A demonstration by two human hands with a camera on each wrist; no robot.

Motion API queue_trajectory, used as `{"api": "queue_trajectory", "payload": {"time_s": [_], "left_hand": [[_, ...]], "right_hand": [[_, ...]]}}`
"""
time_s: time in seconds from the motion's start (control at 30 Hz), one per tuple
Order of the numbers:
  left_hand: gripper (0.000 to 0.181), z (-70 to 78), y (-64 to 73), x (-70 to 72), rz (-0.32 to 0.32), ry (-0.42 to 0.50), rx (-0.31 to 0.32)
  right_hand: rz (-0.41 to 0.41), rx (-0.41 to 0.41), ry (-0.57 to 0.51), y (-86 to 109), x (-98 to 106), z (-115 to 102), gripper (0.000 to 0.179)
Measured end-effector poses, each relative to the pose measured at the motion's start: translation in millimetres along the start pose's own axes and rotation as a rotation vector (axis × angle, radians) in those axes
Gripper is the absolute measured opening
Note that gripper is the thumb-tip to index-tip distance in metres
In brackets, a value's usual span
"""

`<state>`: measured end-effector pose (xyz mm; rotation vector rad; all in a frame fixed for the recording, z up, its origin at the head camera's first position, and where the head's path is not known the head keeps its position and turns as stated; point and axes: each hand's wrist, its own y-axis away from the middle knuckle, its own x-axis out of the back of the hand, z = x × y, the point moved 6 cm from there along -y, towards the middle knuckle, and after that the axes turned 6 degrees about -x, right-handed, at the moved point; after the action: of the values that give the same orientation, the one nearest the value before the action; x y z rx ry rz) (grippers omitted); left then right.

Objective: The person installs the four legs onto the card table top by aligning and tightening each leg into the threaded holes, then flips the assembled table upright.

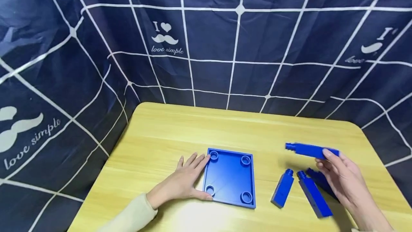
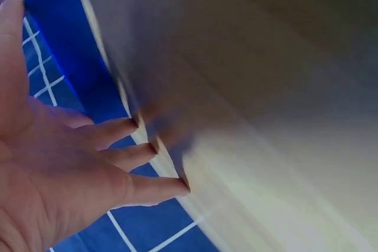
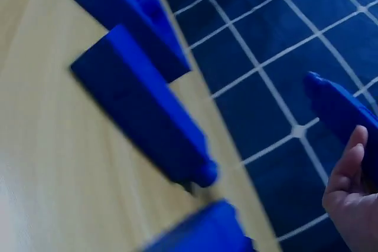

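Note:
A blue square panel [image 1: 228, 178] with a raised rim and round sockets at its corners lies on the table, sockets up. My left hand [image 1: 185, 182] rests at its left side, fingers straight and spread, thumb along the near left corner. In the left wrist view, the fingertips reach the tabletop beside the panel's side wall [image 2: 82, 45]. My right hand [image 1: 342, 176] holds a blue square-sided leg [image 1: 307, 150] above the table by its plain end, thumb on top. The leg's threaded end points left. In the right wrist view, the held leg [image 3: 339, 107] is partly cut off.
Right of the panel lie a blue leg [image 1: 282, 189], a second leg [image 1: 315, 194] and a third [image 1: 322, 182] partly behind my right hand. All rest on the wooden table [image 1: 180, 128]. A dark blue curtain [image 1: 212, 35] with white lines hangs around the table's back and sides.

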<state>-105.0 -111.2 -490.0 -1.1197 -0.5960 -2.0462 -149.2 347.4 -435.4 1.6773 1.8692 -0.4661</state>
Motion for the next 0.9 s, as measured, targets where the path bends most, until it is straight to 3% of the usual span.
{"api": "queue_trajectory", "payload": {"time_s": [0.13, 0.23, 0.37, 0.57, 0.73, 0.9], "left_hand": [[0.127, -2.1, 9.0, -4.0, -0.006, -0.011, 0.019], [0.126, -3.3, 13.0, 0.1, -0.016, -0.02, 0.024], [0.128, -0.6, 10.3, 3.7, -0.031, -0.029, 0.02], [0.13, 1.3, 11.3, 3.7, -0.004, -0.059, 0.008], [0.129, 5.7, -0.4, 2.8, -0.009, -0.065, -0.019], [0.129, 6.7, -7.5, 3.3, -0.028, -0.093, -0.037]], "right_hand": [[0.066, -0.066, -0.013, -6.0, -3, 22, 0.02], [0.073, -0.09, -0.047, -9.5, -9, 29, 0.015], [0.058, -0.08, -0.065, -9.4, -17, 25, 0.015], [0.028, -0.043, -0.055, -11.5, -25, 18, 0.013], [0.014, 0.008, -0.036, -2.7, -25, 4, 0.016], [0.052, 0.017, 0.028, 7.7, -26, 10, 0.016]]}}
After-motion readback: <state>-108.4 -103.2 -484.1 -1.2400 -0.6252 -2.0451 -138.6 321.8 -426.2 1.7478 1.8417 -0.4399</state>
